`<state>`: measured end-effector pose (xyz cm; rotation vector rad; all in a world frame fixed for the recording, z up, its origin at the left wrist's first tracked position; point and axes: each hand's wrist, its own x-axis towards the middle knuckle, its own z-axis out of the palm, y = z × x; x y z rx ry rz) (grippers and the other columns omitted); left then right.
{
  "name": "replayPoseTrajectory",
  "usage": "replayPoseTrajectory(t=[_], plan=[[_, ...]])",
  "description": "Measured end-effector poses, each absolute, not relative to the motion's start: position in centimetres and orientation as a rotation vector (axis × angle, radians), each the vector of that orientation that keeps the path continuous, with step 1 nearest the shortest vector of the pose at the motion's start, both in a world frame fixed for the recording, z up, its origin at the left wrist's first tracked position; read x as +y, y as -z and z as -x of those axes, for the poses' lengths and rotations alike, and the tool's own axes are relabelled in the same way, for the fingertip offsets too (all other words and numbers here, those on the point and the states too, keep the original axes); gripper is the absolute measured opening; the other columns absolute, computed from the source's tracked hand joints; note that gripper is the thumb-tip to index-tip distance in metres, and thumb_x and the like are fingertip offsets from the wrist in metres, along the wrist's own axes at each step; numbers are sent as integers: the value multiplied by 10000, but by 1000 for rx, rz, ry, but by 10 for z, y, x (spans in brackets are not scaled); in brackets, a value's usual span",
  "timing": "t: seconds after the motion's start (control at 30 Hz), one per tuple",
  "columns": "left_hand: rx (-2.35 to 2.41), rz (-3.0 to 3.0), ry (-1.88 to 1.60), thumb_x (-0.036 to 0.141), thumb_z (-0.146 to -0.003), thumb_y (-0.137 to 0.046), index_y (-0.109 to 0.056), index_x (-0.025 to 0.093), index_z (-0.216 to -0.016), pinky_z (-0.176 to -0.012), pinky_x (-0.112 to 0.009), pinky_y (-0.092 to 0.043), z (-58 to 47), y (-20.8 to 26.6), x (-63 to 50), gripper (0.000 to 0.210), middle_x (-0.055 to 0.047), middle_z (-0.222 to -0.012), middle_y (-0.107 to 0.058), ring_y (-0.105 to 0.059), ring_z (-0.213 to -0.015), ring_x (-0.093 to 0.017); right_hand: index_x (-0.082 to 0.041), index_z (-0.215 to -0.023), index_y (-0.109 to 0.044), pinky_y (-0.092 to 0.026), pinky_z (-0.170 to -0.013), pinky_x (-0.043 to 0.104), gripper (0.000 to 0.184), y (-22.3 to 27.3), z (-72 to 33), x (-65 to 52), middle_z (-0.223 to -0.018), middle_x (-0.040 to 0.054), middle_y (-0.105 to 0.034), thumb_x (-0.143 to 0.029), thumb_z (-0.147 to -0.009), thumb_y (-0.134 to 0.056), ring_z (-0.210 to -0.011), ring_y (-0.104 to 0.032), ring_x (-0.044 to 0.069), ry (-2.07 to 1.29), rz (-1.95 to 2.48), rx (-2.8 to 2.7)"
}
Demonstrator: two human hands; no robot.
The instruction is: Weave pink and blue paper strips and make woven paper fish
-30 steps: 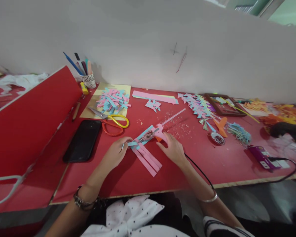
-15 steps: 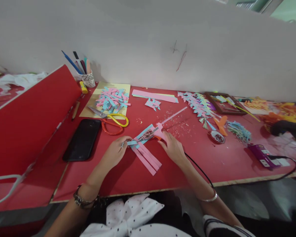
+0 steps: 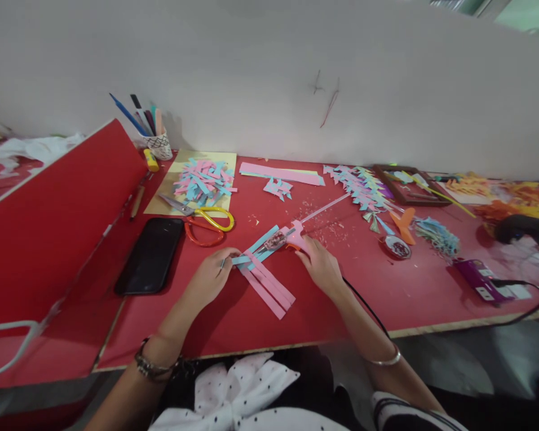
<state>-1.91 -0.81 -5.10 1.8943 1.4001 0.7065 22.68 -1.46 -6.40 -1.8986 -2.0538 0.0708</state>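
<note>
My right hand (image 3: 320, 263) is wrapped round a pink glue gun (image 3: 297, 234) with an orange trigger and a long glue stick out of its back. Its nozzle points left, over the crossed paper strips. My left hand (image 3: 218, 266) pinches the left end of a blue paper strip (image 3: 241, 260). Pink paper strips (image 3: 269, 291) fan out from there toward the table's front edge, and more blue strips (image 3: 266, 238) slant up to the right. The glue gun's tip partly hides where the strips cross.
Scissors (image 3: 206, 220) and a black phone (image 3: 151, 254) lie to the left. Cut paper pieces (image 3: 204, 181) are heaped on a yellow sheet. Uncut strips (image 3: 281, 173) lie behind, with a pink-blue paper chain (image 3: 357, 188) at right. A purple power socket box (image 3: 480, 281) stands far right.
My right hand has drawn the glue gun slightly back to the right, away from the strips' crossing. My left hand holds its place on the blue strip.
</note>
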Motion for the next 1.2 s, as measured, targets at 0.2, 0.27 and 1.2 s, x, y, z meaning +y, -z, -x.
replayPoseTrajectory(t=[0.2, 0.27, 1.2], plan=[[1389, -1894, -701, 268, -756, -259, -555, 189, -842, -745, -291, -474, 19, 51, -8, 318, -50, -860, -665, -615, -768, -169, -180, -1118, -514, -479, -676, 340, 333, 58, -231, -13, -986, 112, -610, -281, -825, -391, -885, -589, 241, -82, 1967, -2038], [1391, -1896, -694, 278, -756, -257, -553, 189, -847, -749, -294, -473, 19, 51, -8, 323, -52, -864, -664, -615, -764, -170, -189, -1119, -511, -478, -667, 337, 332, 56, -234, -13, -984, 108, -611, -287, -828, -384, -872, -593, 240, -70, 1969, -2024], [1379, -1896, -709, 291, -749, -255, -547, 177, -865, -750, -299, -475, 19, 53, -7, 335, -59, -862, -655, -612, -783, -172, -155, -1128, -487, -464, -725, 364, 341, 58, -255, -5, -1021, 136, -593, -268, -836, -352, -948, -564, 258, 2, 2052, -1884]])
